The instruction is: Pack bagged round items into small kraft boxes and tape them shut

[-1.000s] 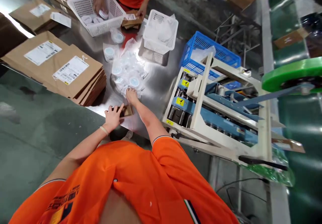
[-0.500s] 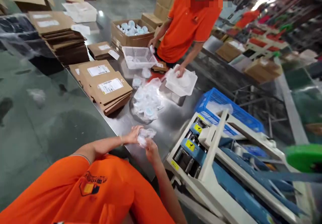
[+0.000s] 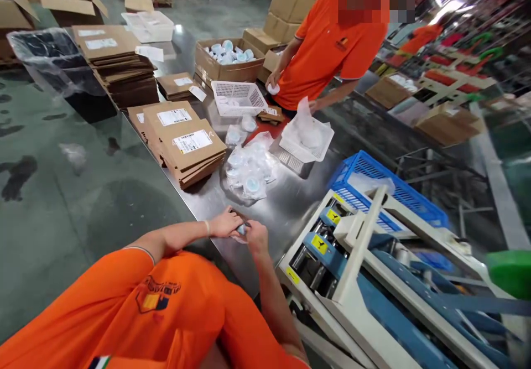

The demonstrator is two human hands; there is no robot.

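Looks like the left hand (image 3: 226, 223) and right hand (image 3: 257, 236) are both closed around a small plastic-wrapped tub (image 3: 241, 229), right at the near edge of the steel table (image 3: 286, 214). It's mostly hidden by the fingers, tbh. A pile of bagged tubs (image 3: 249, 172) sits farther off, just right of some stacked cardboard mailers (image 3: 186, 150).
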